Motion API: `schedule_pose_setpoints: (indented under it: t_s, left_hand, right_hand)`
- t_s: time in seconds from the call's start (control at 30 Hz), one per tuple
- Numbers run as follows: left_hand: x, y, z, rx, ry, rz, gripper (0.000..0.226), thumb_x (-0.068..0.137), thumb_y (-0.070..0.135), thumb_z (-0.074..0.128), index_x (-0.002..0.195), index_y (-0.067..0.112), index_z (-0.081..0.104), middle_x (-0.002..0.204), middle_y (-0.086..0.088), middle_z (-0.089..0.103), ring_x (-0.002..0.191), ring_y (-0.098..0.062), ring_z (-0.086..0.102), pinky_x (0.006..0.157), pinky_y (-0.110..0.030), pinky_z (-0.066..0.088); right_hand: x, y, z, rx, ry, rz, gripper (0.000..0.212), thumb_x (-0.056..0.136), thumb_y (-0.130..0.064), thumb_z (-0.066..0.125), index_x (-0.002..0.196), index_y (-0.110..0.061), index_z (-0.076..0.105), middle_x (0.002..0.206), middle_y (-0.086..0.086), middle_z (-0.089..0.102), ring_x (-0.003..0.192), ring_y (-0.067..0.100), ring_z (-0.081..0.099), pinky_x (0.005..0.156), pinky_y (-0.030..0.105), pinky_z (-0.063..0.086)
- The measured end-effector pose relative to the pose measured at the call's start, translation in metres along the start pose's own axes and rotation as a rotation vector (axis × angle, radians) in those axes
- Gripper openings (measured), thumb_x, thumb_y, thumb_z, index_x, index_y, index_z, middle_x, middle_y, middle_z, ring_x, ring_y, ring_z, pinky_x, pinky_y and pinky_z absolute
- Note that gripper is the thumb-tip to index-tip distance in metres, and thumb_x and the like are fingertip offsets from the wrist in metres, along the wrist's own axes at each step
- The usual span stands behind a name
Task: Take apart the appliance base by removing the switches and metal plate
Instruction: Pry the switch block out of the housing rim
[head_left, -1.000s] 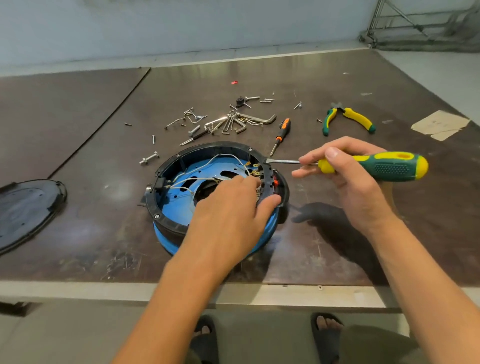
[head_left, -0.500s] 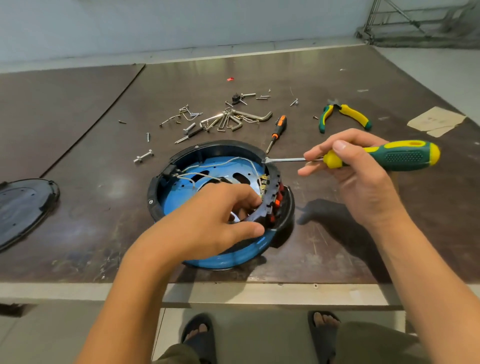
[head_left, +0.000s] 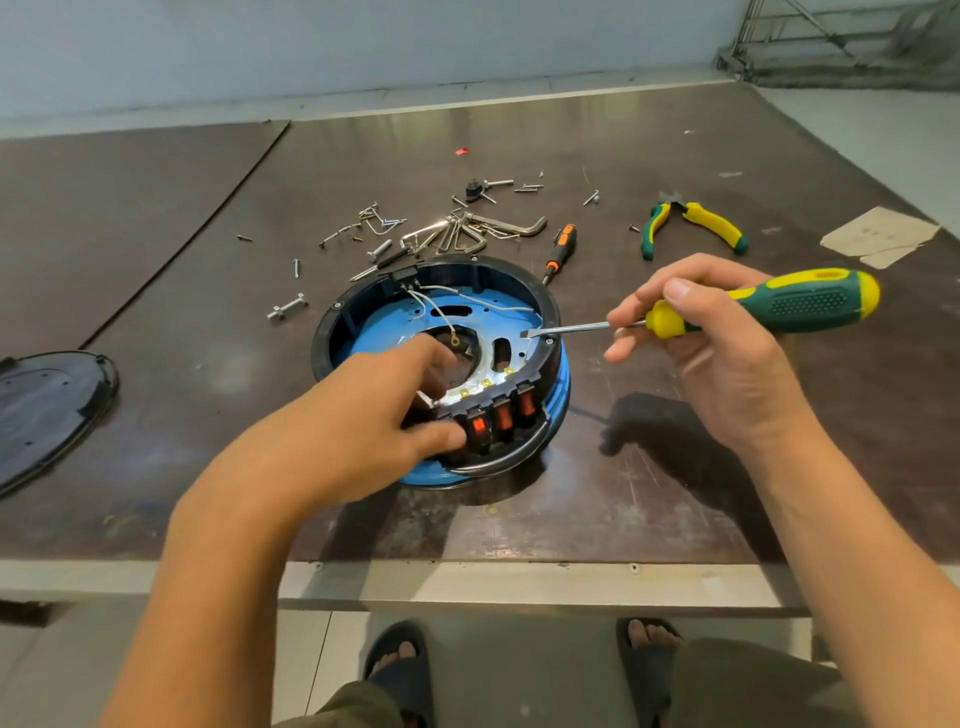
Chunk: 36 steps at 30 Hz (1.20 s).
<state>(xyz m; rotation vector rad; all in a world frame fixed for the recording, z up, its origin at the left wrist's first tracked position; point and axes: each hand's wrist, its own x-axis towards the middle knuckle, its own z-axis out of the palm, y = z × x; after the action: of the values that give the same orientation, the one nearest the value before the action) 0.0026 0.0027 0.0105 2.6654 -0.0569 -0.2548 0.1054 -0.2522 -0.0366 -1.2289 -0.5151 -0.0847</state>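
The round appliance base (head_left: 332, 332), black rim over a blue shell, lies open side up in the middle of the table. Three orange rocker switches (head_left: 503, 415) sit in its near wall, facing me. Inside lies a shiny metal plate (head_left: 491, 353) with loose white wires (head_left: 441, 309) above it. My left hand (head_left: 363, 421) grips the near rim, fingers inside, thumb beside the left switch. My right hand (head_left: 711, 353) holds a green and yellow screwdriver (head_left: 779, 306); its flat tip rests at the right rim over the plate.
Loose screws, bolts and hex keys (head_left: 467, 234) lie scattered behind the base. A small orange screwdriver (head_left: 562, 247) and yellow-green pliers (head_left: 691, 223) lie at the back right, near a cardboard scrap (head_left: 878, 236). A black cover (head_left: 47, 410) rests at the left edge.
My left hand has turned the base so that the switches went from the right side round to the near side. The screwdriver tip stays at the right rim.
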Motion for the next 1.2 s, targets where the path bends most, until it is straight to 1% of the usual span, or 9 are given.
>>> schedule_pose_setpoints:
  t_s: [0.17, 0.27, 0.37, 0.5, 0.7, 0.8, 0.9, 1.03, 1.2]
  left_hand:
    - [0.005, -0.004, 0.001, 0.021, -0.069, 0.019, 0.049, 0.098, 0.011, 0.061, 0.137, 0.04, 0.054, 0.132, 0.02, 0.059, 0.122, -0.007, 0.055, 0.106, -0.032, 0.045]
    - [0.005, -0.006, 0.001, -0.029, -0.076, -0.005, 0.045, 0.1, 0.021, 0.06, 0.139, 0.041, 0.051, 0.133, 0.02, 0.057, 0.121, -0.005, 0.055, 0.102, -0.029, 0.045]
    - [0.011, 0.003, 0.009, -0.019, 0.07, 0.051, 0.053, 0.096, 0.044, 0.059, 0.146, 0.032, 0.046, 0.138, 0.015, 0.057, 0.124, -0.006, 0.054, 0.104, -0.028, 0.044]
    - [0.022, 0.024, 0.029, 0.083, 0.213, 0.083, 0.046, 0.095, 0.056, 0.052, 0.131, 0.028, 0.058, 0.125, 0.007, 0.065, 0.115, -0.017, 0.06, 0.095, -0.047, 0.053]
    - [0.024, 0.023, 0.046, 0.138, 0.309, 0.088, 0.035, 0.09, 0.059, 0.059, 0.12, 0.042, 0.056, 0.111, 0.017, 0.068, 0.102, -0.014, 0.063, 0.08, -0.038, 0.051]
    - [0.016, 0.02, 0.048, 0.094, 0.302, 0.126, 0.035, 0.086, 0.061, 0.063, 0.118, 0.048, 0.056, 0.103, 0.024, 0.067, 0.095, -0.009, 0.062, 0.068, -0.03, 0.041]
    - [0.01, 0.02, 0.053, 0.148, 0.343, 0.19, 0.037, 0.086, 0.064, 0.056, 0.121, 0.049, 0.056, 0.099, 0.024, 0.068, 0.091, -0.009, 0.064, 0.062, -0.028, 0.036]
    - [0.011, 0.022, 0.059, 0.247, 0.416, 0.23, 0.043, 0.089, 0.07, 0.041, 0.119, 0.043, 0.058, 0.1, 0.019, 0.069, 0.091, -0.009, 0.066, 0.062, -0.03, 0.045]
    - [0.004, 0.027, 0.065, 0.324, 0.464, 0.241, 0.046, 0.097, 0.065, 0.031, 0.121, 0.037, 0.059, 0.098, 0.015, 0.068, 0.088, -0.011, 0.066, 0.061, -0.035, 0.052]
  right_hand:
    - [0.0, -0.005, 0.002, 0.082, -0.045, 0.023, 0.028, 0.091, -0.002, 0.046, 0.078, -0.006, 0.07, 0.073, 0.019, 0.071, 0.054, 0.037, 0.064, 0.061, 0.036, 0.057]
    - [0.0, -0.01, 0.002, 0.116, -0.064, 0.054, 0.028, 0.09, -0.003, 0.044, 0.078, -0.005, 0.07, 0.068, 0.019, 0.07, 0.051, 0.035, 0.063, 0.055, 0.034, 0.056]
    - [0.0, -0.014, 0.001, 0.14, -0.057, 0.091, 0.035, 0.091, -0.008, 0.042, 0.076, -0.012, 0.074, 0.061, 0.014, 0.069, 0.049, 0.03, 0.063, 0.051, 0.033, 0.054]
    - [-0.003, -0.013, 0.001, 0.124, -0.02, 0.152, 0.036, 0.093, -0.016, 0.044, 0.074, -0.017, 0.073, 0.056, 0.01, 0.067, 0.045, 0.023, 0.064, 0.065, 0.043, 0.05]
    - [-0.007, -0.012, -0.001, 0.137, 0.005, 0.254, 0.014, 0.091, -0.018, 0.056, 0.081, -0.011, 0.062, 0.063, 0.008, 0.067, 0.046, 0.023, 0.066, 0.085, 0.052, 0.053]
    - [-0.008, -0.017, -0.002, 0.17, -0.058, 0.278, 0.002, 0.089, -0.013, 0.057, 0.087, -0.013, 0.058, 0.066, 0.006, 0.067, 0.048, 0.021, 0.067, 0.077, 0.048, 0.062]
    - [-0.015, -0.021, -0.005, 0.206, -0.106, 0.26, 0.008, 0.089, -0.009, 0.061, 0.094, -0.014, 0.058, 0.073, 0.007, 0.07, 0.057, 0.022, 0.073, 0.078, 0.043, 0.062]
    - [-0.033, -0.023, -0.009, 0.213, -0.092, 0.262, 0.015, 0.082, -0.016, 0.07, 0.093, -0.017, 0.061, 0.08, 0.01, 0.073, 0.068, 0.028, 0.077, 0.087, 0.049, 0.062]
    - [-0.056, -0.032, -0.01, 0.195, 0.092, 0.265, 0.011, 0.086, -0.012, 0.065, 0.083, -0.021, 0.07, 0.091, 0.017, 0.072, 0.071, 0.026, 0.078, 0.09, 0.044, 0.062]
